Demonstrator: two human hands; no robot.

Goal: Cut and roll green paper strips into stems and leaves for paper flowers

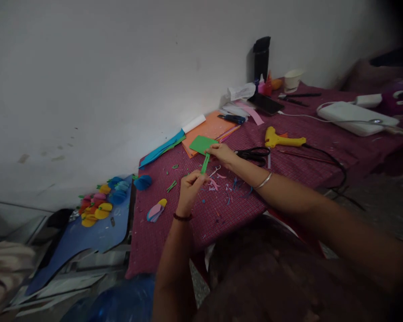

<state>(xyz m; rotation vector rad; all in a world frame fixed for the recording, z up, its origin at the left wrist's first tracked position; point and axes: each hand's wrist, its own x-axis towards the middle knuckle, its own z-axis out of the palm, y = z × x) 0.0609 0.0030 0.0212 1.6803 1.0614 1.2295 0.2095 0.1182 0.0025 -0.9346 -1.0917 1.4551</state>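
Between my hands is a narrow green paper strip [205, 164] that looks split or doubled along its length. My left hand [190, 190] pinches its lower end. The fingers of my right hand [223, 155] are closed at its upper end. Just behind the right fingertips a green paper piece [202, 144] lies over the orange sheets [208, 126]; whether the right hand touches it, I cannot tell. Black-handled scissors [255, 154] lie right of my right hand. Small green scraps [171, 185] and a stack of coloured paper ovals [156, 211] are left of my left hand.
Farther right lie a yellow glue gun [284, 139] with a black cord and a white box-shaped device [356, 117] with cables. A cutter [233, 119] and a phone [266, 103] are at the back. Finished paper shapes [97, 205] sit on a blue chair [97, 237].
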